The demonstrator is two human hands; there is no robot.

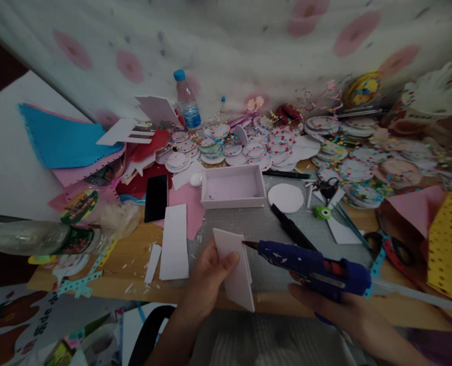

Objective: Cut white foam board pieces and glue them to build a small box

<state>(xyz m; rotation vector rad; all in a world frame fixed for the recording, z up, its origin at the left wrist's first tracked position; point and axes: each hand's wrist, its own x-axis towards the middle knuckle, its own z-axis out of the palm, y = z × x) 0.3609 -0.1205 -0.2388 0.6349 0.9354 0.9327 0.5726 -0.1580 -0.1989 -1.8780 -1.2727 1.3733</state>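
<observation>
My left hand [210, 274] is closed on a piece of white foam board [234, 277], which stands tilted above the table's front edge with a second layer showing along its right side. In my right hand [325, 300] is a blue glue gun [305, 262], my fingers wrapped round its handle. Its dark nozzle points left and sits at the board's upper right edge; I cannot tell whether it touches. From the gun's back a clear glue stick [412, 295] sticks out to the right. Beyond my hands an open white box [233, 188] lies on the grey cutting mat [241, 217].
A white disc [286, 197], a black pen [292, 227] and scissors [391, 249] lie right of the box. On the left are a phone [156, 198], a white strip [174, 243] and a plastic bottle [39, 239]. Decorated paper discs [254, 147] crowd the back, near an upright water bottle [188, 101].
</observation>
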